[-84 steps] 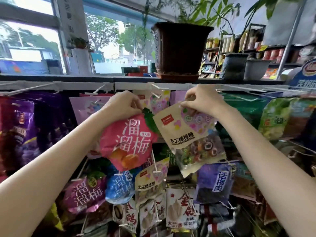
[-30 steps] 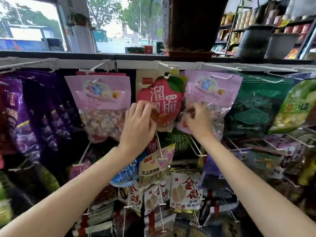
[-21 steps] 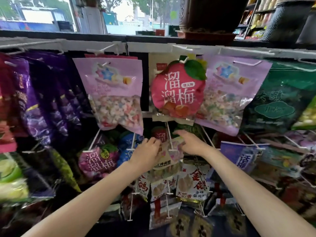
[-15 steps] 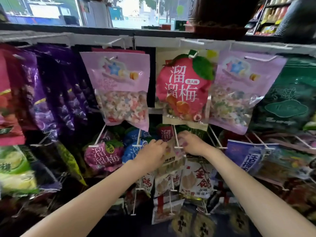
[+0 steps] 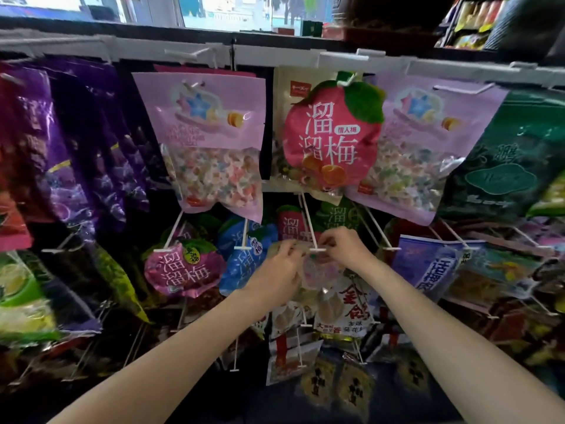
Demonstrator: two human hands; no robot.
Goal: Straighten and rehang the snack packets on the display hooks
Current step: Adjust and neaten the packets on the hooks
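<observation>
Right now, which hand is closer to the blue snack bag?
Left. The left hand sits right beside the blue snack bag, touching its edge. The right hand is farther away, past the white hook.

We see both hands at one white hook (image 5: 309,228) in the second row. The left hand (image 5: 276,278) and right hand (image 5: 345,250) crowd its tip, pinching a pale packet (image 5: 321,269) there. Directly above, the red plum bag (image 5: 331,136) and two pink candy bags (image 5: 214,142) (image 5: 428,148) overhang the hook shafts. To the left, a blue bag (image 5: 241,261) touches the left hand; a neighbouring hook tip (image 5: 391,248) juts near on the right. Below, hanging packets (image 5: 345,307) fill the space under the wrists.
</observation>
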